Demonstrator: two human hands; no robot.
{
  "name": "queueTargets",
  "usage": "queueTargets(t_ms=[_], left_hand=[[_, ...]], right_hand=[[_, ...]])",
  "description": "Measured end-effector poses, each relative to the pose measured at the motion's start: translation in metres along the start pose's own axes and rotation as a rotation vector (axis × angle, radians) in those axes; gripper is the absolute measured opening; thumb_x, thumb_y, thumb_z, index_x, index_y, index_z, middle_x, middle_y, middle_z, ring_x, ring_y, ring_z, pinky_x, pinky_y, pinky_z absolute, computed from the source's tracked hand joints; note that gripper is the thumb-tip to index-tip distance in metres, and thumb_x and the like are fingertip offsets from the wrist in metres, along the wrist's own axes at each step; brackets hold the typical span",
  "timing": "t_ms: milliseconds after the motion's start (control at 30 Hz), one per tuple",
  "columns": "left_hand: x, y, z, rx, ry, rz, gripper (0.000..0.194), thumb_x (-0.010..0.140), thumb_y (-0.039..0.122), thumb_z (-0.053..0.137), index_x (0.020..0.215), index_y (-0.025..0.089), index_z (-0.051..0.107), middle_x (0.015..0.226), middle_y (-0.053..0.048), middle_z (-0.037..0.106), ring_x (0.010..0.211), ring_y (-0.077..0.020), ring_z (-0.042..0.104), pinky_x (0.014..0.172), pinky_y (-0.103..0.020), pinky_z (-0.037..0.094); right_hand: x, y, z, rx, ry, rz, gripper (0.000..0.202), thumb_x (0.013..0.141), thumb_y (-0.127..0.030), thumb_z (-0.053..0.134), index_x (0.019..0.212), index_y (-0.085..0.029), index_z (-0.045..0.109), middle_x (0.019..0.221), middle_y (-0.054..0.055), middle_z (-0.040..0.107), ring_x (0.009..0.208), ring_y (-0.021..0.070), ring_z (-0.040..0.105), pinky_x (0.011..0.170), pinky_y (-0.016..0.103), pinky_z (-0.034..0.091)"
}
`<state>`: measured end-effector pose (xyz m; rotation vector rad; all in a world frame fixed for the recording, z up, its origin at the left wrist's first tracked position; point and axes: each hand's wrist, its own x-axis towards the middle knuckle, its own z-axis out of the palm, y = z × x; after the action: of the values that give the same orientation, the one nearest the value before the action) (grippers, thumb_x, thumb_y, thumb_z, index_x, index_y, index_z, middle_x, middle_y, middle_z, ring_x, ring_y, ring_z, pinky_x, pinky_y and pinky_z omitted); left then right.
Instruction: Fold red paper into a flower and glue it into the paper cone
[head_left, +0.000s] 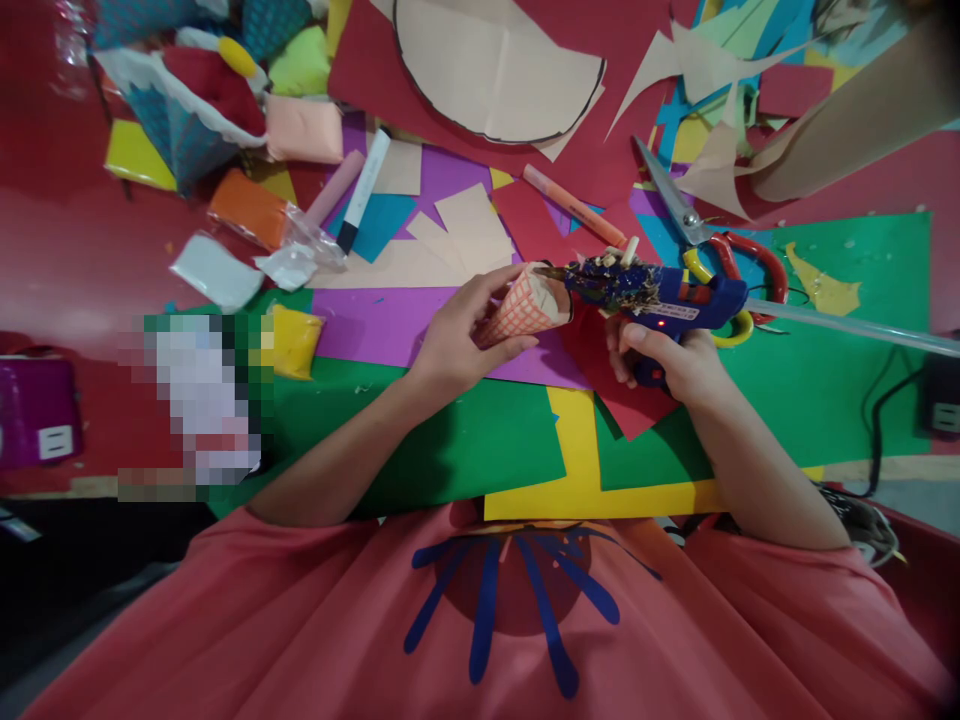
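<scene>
My left hand (469, 335) is wrapped round a small paper cone (517, 312) with an orange-red lattice pattern, its wide mouth turned to the right. In my right hand (675, 360) is a blue hot glue gun (694, 305), its small light glowing red and its front crusted with dried glue and scraps. The nozzle points left and reaches the upper rim of the cone; whether it touches is hard to tell. From the gun's back a clear glue stick (847, 323) runs out to the right. Green card (450, 430) and purple card (360, 325) lie beneath my hands.
Scissors (682, 210) with red and yellow handles lie behind the glue gun. An orange marker (574, 205), a white marker (365, 185) and a large cream paper shape (495, 70) lie farther back. Clay packets (251, 208) and a blue cone (180, 120) stand at the left.
</scene>
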<state>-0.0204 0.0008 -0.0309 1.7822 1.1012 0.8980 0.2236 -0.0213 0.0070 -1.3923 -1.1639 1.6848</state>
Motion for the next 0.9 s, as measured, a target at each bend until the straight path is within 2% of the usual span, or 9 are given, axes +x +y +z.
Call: queueTargets(t_ms=[167, 500, 633, 900], left_hand=[[-0.0032, -0.0063, 0.0027, -0.068, 0.018, -0.022, 0.061, 0.078, 0.057, 0.069, 0.123, 0.023, 0.046, 0.115, -0.007, 0.06, 0.1, -0.0187, 0.065, 0.08, -0.029, 0.055], [-0.0002, -0.0064, 0.0026, -0.16, -0.007, -0.015, 0.057, 0.081, 0.058, 0.066, 0.122, 0.021, 0.05, 0.116, -0.009, 0.064, 0.105, -0.0203, 0.066, 0.089, -0.031, 0.056], [0.001, -0.008, 0.0022, -0.232, -0.007, -0.035, 0.057, 0.081, 0.057, 0.066, 0.122, 0.021, 0.053, 0.118, -0.01, 0.064, 0.103, -0.0191, 0.065, 0.085, -0.03, 0.057], [0.0032, -0.005, 0.0001, -0.228, -0.017, -0.065, 0.056, 0.081, 0.062, 0.063, 0.12, 0.023, 0.057, 0.119, -0.011, 0.065, 0.107, -0.0224, 0.064, 0.082, -0.032, 0.058]], right_hand=[[-0.0004, -0.0008, 0.0001, 0.016, 0.005, -0.022, 0.037, 0.072, -0.055, 0.074, 0.066, -0.021, 0.059, 0.054, -0.001, 0.059, 0.042, 0.0112, 0.054, 0.037, 0.026, 0.04], [-0.0006, 0.0003, -0.0026, 0.014, 0.009, -0.039, 0.038, 0.073, -0.055, 0.074, 0.064, -0.022, 0.057, 0.054, -0.001, 0.059, 0.042, 0.0116, 0.054, 0.037, 0.027, 0.041], [-0.0006, 0.0002, -0.0023, 0.024, 0.011, -0.042, 0.037, 0.072, -0.055, 0.074, 0.064, -0.023, 0.057, 0.054, -0.002, 0.059, 0.041, 0.0117, 0.054, 0.037, 0.027, 0.04], [-0.0008, 0.0008, -0.0027, 0.023, 0.015, -0.056, 0.037, 0.073, -0.054, 0.073, 0.064, -0.022, 0.056, 0.055, -0.002, 0.059, 0.041, 0.011, 0.054, 0.038, 0.026, 0.041]])
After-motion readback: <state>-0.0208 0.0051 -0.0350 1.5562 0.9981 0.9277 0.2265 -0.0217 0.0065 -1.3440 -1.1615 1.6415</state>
